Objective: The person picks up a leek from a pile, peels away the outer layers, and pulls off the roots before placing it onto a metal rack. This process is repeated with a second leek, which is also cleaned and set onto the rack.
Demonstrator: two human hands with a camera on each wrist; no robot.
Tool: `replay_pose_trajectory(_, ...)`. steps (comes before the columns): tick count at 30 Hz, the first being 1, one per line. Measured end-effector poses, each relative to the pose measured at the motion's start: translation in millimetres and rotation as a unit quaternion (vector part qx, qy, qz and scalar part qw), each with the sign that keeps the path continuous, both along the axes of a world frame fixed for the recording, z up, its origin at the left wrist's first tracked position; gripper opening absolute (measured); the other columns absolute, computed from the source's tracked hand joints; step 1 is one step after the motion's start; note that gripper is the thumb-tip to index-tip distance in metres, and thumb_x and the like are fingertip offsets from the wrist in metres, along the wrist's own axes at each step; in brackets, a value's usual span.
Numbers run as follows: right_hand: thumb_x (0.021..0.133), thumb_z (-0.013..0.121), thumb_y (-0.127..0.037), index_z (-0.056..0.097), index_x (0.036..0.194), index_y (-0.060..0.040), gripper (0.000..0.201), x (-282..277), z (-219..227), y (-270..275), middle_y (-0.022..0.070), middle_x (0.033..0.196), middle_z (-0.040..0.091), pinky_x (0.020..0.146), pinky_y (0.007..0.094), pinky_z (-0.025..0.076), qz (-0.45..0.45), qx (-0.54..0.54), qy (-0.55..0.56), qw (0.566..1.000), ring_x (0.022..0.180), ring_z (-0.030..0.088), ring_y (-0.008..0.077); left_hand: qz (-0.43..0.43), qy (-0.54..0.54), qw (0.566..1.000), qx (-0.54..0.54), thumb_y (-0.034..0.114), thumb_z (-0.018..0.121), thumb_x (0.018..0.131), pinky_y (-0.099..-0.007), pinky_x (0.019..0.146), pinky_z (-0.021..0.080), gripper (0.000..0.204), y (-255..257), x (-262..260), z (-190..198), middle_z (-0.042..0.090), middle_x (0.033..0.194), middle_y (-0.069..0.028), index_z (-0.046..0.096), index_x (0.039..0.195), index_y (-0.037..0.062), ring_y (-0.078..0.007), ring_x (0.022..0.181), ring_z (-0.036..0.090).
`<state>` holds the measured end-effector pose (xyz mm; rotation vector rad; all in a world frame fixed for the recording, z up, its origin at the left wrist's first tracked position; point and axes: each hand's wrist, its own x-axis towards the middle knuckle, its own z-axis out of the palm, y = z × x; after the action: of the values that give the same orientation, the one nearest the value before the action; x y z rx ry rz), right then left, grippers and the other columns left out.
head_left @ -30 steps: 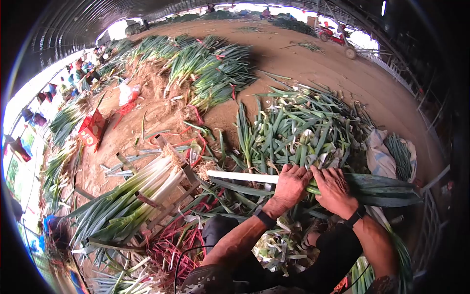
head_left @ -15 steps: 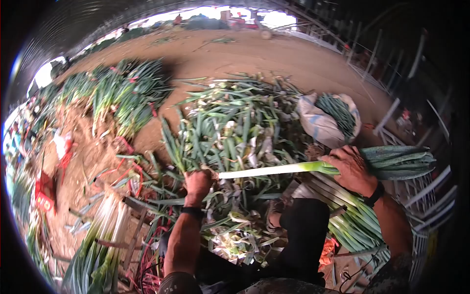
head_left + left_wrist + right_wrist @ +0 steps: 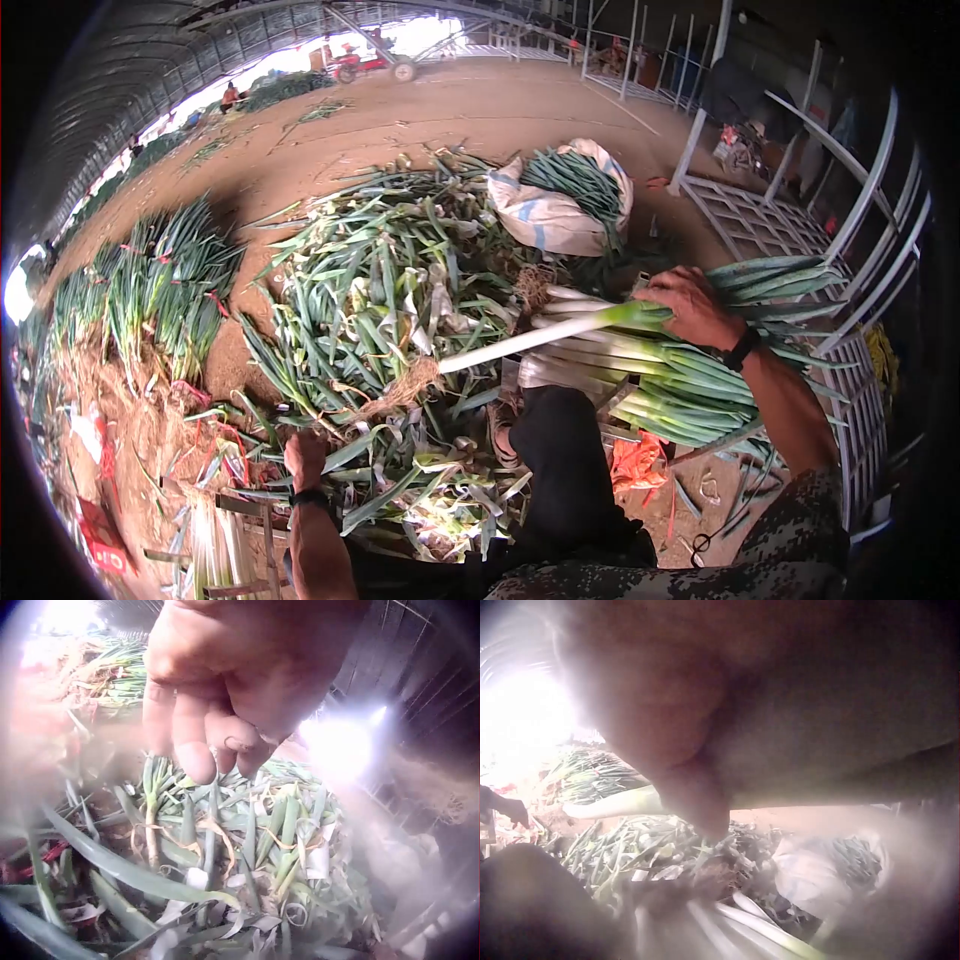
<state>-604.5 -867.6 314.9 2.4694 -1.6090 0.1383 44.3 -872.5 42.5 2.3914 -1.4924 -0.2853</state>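
Note:
A long leek (image 3: 530, 338) slants over the ground, its white stem and hairy roots (image 3: 410, 385) pointing left. My right hand (image 3: 692, 308) grips it where the green leaves begin, above a bundle of leeks (image 3: 690, 385) at the right. Part of that stem (image 3: 619, 804) shows beside the blurred right hand (image 3: 660, 712) in the right wrist view. Lower left, apart from the leek, is my left hand (image 3: 305, 458). In the left wrist view the left hand (image 3: 217, 690) has loosely bent fingers holding nothing, over loose leaves (image 3: 247, 847).
A heap of leaf trimmings (image 3: 370, 270) lies ahead, with a white sack (image 3: 545, 218) of greens behind it. More leeks (image 3: 215, 540) stand in a rack lower left. Metal racks (image 3: 850, 400) are at the right, and an orange bag (image 3: 637, 462) lies near my leg.
The head view has swung right. My left hand has moved away from the root end of the leek, while my right hand has kept its grip and the leek now slants over the right bundle.

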Motion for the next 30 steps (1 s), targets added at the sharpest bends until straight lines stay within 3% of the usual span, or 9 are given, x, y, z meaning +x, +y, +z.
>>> replay_pose_trajectory(6, 0.066, 0.074, -0.002, 0.067, 0.123, -0.0162, 0.059, -56, -8, 4, 0.0075, 0.116, 0.061, 0.102, 0.0427, 0.039, -0.086, -0.008, -0.028, 0.996, 0.114, 0.054, 0.0287, 0.042, 0.047, 0.998, 0.027, 0.034, 0.071, 0.068, -0.0447, 0.077, 0.055, 0.031, 11, 33, -30, 0.073, 0.085, -0.0174, 0.077, 0.085, 0.0076, -0.0351, 0.083, 0.071)
replay_pose_trajectory(12, 0.069, 0.068, -0.002, 0.066, 0.124, -0.0128, 0.056, -131, -45, 1, 0.0104, 0.108, 0.063, 0.099, 0.0446, 0.040, -0.172, -0.007, -0.052, 0.984, 0.108, 0.057, 0.0308, 0.056, 0.150, 0.985, 0.062, 0.039, 0.072, 0.075, -0.0409, 0.077, 0.055, 0.040, 32, 27, -3, 0.072, 0.077, -0.0175, 0.076, 0.091, 0.0029, -0.0303, 0.076, 0.072)
replay_pose_trajectory(13, 0.070, 0.068, -0.002, 0.067, 0.123, -0.0127, 0.055, -139, -51, 1, 0.0111, 0.108, 0.063, 0.098, 0.0444, 0.041, -0.179, -0.014, -0.049, 0.983, 0.107, 0.057, 0.0312, 0.033, 0.147, 0.987, 0.053, 0.034, 0.070, 0.082, -0.0377, 0.066, 0.057, 0.037, 27, 65, -57, 0.071, 0.070, -0.0171, 0.074, 0.091, -0.0023, -0.0263, 0.063, 0.071)
replay_pose_trajectory(16, 0.070, 0.066, -0.002, 0.068, 0.122, -0.0125, 0.053, -160, -72, -2, 0.0136, 0.106, 0.065, 0.095, 0.0443, 0.044, -0.201, -0.027, -0.042, 0.978, 0.104, 0.059, 0.0326, 0.025, 0.249, 0.967, 0.039, 0.025, 0.068, 0.086, -0.0339, 0.053, 0.057, 0.030, 39, 35, -3, 0.070, 0.068, -0.0159, 0.073, 0.089, -0.0050, -0.0228, 0.054, 0.069)
replay_pose_trajectory(18, 0.069, 0.065, -0.002, 0.068, 0.121, -0.0123, 0.052, -173, -84, -7, 0.0155, 0.107, 0.066, 0.092, 0.0450, 0.046, -0.218, -0.021, -0.041, 0.975, 0.102, 0.061, 0.0336, 0.023, 0.316, 0.948, 0.009, 0.021, 0.066, 0.087, -0.0315, 0.046, 0.055, 0.027, 40, 53, -11, 0.068, 0.065, -0.0123, 0.073, 0.087, -0.0056, -0.0192, 0.051, 0.066)
replay_pose_trajectory(21, 0.069, 0.063, -0.002, 0.069, 0.121, -0.0133, 0.053, -192, -104, -23, 0.0181, 0.109, 0.067, 0.090, 0.0463, 0.049, -0.203, -0.005, -0.061, 0.977, 0.102, 0.062, 0.0351, -0.019, 0.246, 0.969, -0.030, 0.020, 0.065, 0.088, -0.0317, 0.044, 0.052, 0.027, 44, 45, 20, 0.066, 0.063, -0.0112, 0.072, 0.085, -0.0062, -0.0174, 0.048, 0.062)
replay_pose_trajectory(25, 0.071, 0.063, -0.004, 0.068, 0.123, -0.0152, 0.053, -195, -111, -41, 0.0173, 0.110, 0.067, 0.092, 0.0465, 0.048, -0.239, 0.050, -0.032, 0.969, 0.103, 0.062, 0.0350, 0.056, 0.351, 0.935, -0.004, 0.020, 0.066, 0.088, -0.0307, 0.050, 0.052, 0.028, 30, 55, 6, 0.068, 0.067, -0.0107, 0.071, 0.079, -0.0057, -0.0162, 0.054, 0.064)
replay_pose_trajectory(26, 0.071, 0.065, -0.005, 0.068, 0.123, -0.0147, 0.053, -200, -117, -48, 0.0166, 0.109, 0.067, 0.093, 0.0467, 0.047, -0.235, 0.052, -0.026, 0.970, 0.104, 0.062, 0.0350, -0.031, 0.325, 0.942, -0.081, 0.020, 0.067, 0.089, -0.0299, 0.051, 0.051, 0.026, 21, 73, -28, 0.069, 0.068, -0.0098, 0.071, 0.081, -0.0043, -0.0142, 0.055, 0.062)
replay_pose_trajectory(30, 0.072, 0.066, -0.006, 0.068, 0.123, -0.0144, 0.052, -209, -130, -63, 0.0171, 0.111, 0.066, 0.094, 0.0473, 0.047, -0.237, 0.081, -0.019, 0.968, 0.106, 0.062, 0.0353, 0.007, 0.354, 0.935, 0.029, 0.023, 0.068, 0.090, -0.0268, 0.052, 0.049, 0.029, 1, -17, 35, 0.067, 0.072, -0.0049, 0.072, 0.089, -0.0062, -0.0101, 0.060, 0.060)
